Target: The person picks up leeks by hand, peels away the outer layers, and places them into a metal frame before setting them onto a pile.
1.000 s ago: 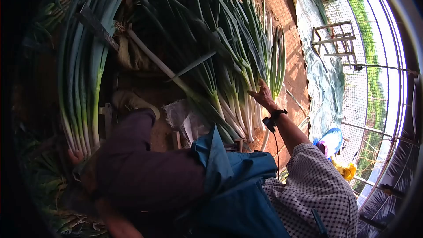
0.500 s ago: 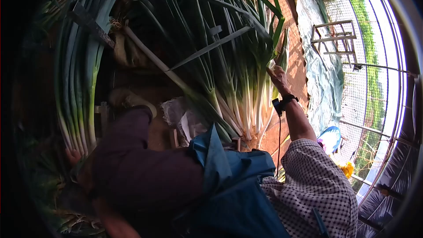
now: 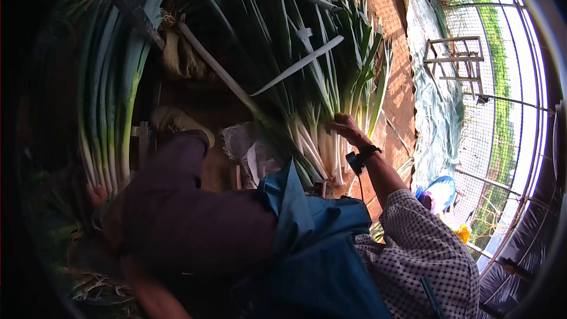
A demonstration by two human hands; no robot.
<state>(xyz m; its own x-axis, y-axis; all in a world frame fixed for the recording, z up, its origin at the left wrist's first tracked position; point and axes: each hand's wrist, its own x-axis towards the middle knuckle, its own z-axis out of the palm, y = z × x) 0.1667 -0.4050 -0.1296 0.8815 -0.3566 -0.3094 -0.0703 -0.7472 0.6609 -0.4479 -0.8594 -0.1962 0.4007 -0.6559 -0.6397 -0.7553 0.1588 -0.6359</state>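
In R grip (image 3: 341, 124): lk stalks (image 3: 338, 153).

The leek stalks (image 3: 338, 158) look smooth, the teal apron (image 3: 333, 254) matt and creased.

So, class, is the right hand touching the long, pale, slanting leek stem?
No, the right hand is at the green and white leeks, well to the right of the slanting leek stem.

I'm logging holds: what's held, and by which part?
Left hand seems to hold a leek bundle by its pale lower ends. Right hand is at other leeks, just below the leaves; any hold is unclear.
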